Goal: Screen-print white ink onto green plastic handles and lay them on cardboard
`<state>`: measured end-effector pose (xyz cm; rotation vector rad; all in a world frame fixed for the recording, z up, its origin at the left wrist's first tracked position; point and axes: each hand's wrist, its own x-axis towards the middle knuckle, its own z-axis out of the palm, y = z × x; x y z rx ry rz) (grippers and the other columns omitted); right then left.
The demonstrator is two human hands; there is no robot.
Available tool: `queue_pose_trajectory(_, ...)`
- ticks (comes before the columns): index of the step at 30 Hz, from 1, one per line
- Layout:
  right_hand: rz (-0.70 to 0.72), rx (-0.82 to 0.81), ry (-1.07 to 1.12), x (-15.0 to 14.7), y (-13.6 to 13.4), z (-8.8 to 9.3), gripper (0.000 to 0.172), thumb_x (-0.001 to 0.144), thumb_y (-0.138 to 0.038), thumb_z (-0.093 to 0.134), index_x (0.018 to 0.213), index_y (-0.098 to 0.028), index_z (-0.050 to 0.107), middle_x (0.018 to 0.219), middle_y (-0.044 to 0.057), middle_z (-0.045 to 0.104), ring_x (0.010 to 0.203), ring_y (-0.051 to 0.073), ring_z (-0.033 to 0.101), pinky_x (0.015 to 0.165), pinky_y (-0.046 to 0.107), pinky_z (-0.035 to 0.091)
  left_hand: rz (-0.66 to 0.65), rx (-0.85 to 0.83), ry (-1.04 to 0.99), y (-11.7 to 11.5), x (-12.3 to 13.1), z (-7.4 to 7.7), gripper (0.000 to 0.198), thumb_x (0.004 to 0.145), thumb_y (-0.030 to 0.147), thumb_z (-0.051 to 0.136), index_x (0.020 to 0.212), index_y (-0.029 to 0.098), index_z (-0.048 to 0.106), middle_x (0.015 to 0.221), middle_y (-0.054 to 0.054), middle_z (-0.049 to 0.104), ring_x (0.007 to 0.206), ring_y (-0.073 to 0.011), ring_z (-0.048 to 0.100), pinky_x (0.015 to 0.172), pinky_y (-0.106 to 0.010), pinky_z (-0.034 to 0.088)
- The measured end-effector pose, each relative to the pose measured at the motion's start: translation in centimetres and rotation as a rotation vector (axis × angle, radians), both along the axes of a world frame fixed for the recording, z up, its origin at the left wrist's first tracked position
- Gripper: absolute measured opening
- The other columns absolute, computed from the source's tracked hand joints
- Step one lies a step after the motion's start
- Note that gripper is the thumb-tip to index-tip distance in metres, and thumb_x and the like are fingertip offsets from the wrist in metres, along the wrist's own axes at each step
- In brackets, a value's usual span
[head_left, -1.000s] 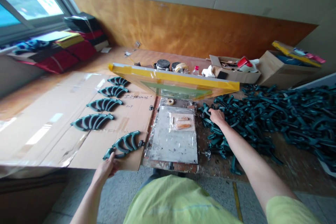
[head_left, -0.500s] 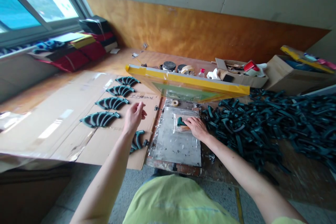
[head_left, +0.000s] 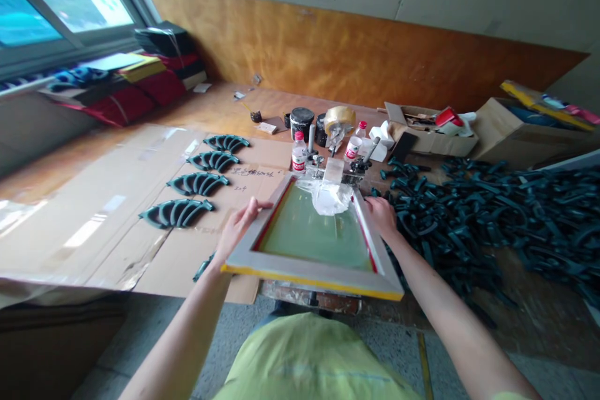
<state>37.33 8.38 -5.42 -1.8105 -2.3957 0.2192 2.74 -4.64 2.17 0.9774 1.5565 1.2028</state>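
Left hand point(head_left: 239, 228): clamped on the left rail of the silkscreen frame point(head_left: 309, 278), fingers and thumb closed around it.
Right hand point(head_left: 382, 215): clamped on the frame's right rail.
Frame: tilted over the press, far end at metal hinge clamps point(head_left: 359, 165), near edge yellow-taped.
Left of frame: four dark green plastic parts point(head_left: 175, 214) in a row on cardboard point(head_left: 112, 256).
Right of frame: a heap of dark green parts point(head_left: 482, 225).
Beyond frame: a plastic bottle point(head_left: 299, 156), ink tin point(head_left: 302, 122), packing tape roll point(head_left: 339, 119).
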Motion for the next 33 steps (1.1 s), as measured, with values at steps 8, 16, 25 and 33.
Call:
queue_pose_trajectory(8, 0.180, 0.145, 0.077, -8.0, 4.3, 4.3, 0.041, 0.080, -0.024, 0.068, 0.120, -0.015, 0.060, 0.116, 0.014, 0.063, 0.111, 0.027, 0.056, 0.094, 0.036, 0.045, -0.047, -0.217, 0.046, -2.8, -0.2, -11.3, 0.085, 0.073, 0.062, 0.063, 0.145, 0.022, 0.042, 0.081, -0.002, 0.069, 0.067, -0.0175, 0.064, 0.060, -0.026, 0.049)
queue_pose_trajectory(16, 0.481, 0.008, 0.018, -7.1, -0.6, 2.1, 0.024, 0.079, -0.004, 0.051, 0.087, -0.019, 0.068, 0.089, 0.008, 0.069, 0.093, 0.022, 0.060, 0.078, 0.029, 0.045, -0.054, -0.238, -0.009, -2.8, -0.1, -11.7, 0.074, 0.073, 0.062, 0.063, 0.132, 0.019, 0.054, 0.078, -0.001, 0.068, 0.070, -0.0187, 0.064, 0.062, -0.027, 0.049)
queue_pose_trajectory(25, 0.542, 0.032, 0.063, -5.9, -0.7, 2.8, 0.016, 0.080, -0.009, 0.056, 0.081, -0.020, 0.067, 0.085, 0.005, 0.067, 0.086, 0.021, 0.058, 0.076, 0.029, 0.043, -0.030, -0.230, 0.022, -2.8, 0.1, -11.6, 0.071, 0.072, 0.064, 0.063, 0.126, 0.018, 0.059, 0.075, -0.002, 0.068, 0.068, -0.0193, 0.065, 0.060, -0.026, 0.048)
queue_pose_trajectory(33, 0.589, 0.071, 0.163, -5.1, -2.6, 1.4, 0.021, 0.086, -0.012, 0.055, 0.098, -0.021, 0.069, 0.094, 0.006, 0.069, 0.094, 0.020, 0.059, 0.083, 0.030, 0.046, -0.009, -0.252, -0.015, -2.9, 0.5, -9.9, 0.072, 0.070, 0.064, 0.065, 0.125, 0.017, 0.059, 0.078, -0.003, 0.071, 0.066, -0.0188, 0.065, 0.059, -0.026, 0.049)
